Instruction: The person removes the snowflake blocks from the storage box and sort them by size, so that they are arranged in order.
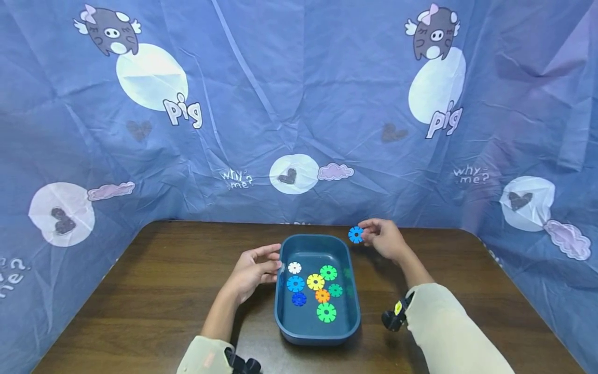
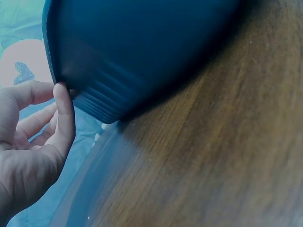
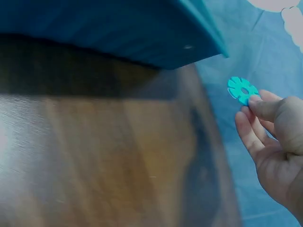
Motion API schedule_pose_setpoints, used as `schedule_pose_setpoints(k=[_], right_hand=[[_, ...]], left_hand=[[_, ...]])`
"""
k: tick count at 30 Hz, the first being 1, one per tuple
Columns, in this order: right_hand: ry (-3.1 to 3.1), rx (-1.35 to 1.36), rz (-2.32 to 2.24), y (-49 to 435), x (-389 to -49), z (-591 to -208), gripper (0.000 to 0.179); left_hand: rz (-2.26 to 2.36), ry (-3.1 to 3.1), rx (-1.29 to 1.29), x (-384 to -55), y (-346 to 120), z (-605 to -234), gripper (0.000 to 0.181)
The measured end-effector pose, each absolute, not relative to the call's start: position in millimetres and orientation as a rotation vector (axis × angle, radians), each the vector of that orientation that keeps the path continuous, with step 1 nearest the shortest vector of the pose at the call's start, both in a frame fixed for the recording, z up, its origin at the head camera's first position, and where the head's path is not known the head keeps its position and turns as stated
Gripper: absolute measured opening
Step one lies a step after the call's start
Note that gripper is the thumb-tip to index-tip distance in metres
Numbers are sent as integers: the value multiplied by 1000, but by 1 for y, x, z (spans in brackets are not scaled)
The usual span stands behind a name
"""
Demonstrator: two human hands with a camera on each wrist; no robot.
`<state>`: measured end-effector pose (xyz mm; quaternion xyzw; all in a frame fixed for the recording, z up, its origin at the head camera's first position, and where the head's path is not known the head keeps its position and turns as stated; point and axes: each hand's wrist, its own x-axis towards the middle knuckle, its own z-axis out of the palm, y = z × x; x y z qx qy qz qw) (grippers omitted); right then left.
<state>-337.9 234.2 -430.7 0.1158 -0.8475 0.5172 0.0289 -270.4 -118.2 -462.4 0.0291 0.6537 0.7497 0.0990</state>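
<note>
Between thumb and forefinger, my right hand (image 1: pixel 385 240) pinches a blue notched plastic disc (image 1: pixel 354 235) with a hole in its middle. It is held up beyond the far right corner of a dark blue rectangular tub (image 1: pixel 317 336). In the right wrist view the same disc (image 3: pixel 236 90) looks turquoise, its lower edge covered by the fingertips. My left hand (image 1: pixel 249 272) grips the tub's left rim near the far end, thumb and forefinger meeting at the edge in the left wrist view. Several flower-shaped discs lie inside the tub, among them a yellow disc (image 1: pixel 310 282) and a white disc (image 1: pixel 290 267).
The tub stands on a brown wooden table (image 1: pixel 154 291). A blue cloth (image 1: pixel 299 104) printed with pigs and hearts hangs behind the table's far edge and along its sides. A dark wrist camera (image 1: pixel 393 320) sits at the right sleeve.
</note>
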Motion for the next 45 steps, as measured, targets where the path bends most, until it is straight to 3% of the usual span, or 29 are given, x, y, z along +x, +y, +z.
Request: schedule_pose_setpoints(k=[12, 26, 35, 45], right_hand=[[-2525, 8, 1709, 227, -330, -474, 28], [-2544, -69, 1708, 226, -332, -476, 32], [-2555, 44, 1745, 227, -334, -469, 32], [-2732, 357, 1375, 225, -338, -433, 25]], left_hand=[[2211, 1922, 115, -270, -118, -464, 52], [2187, 1949, 98, -271, -117, -463, 50], [2193, 1942, 101, -270, -119, -461, 50], [2192, 1941, 96, -270, -119, -461, 49]])
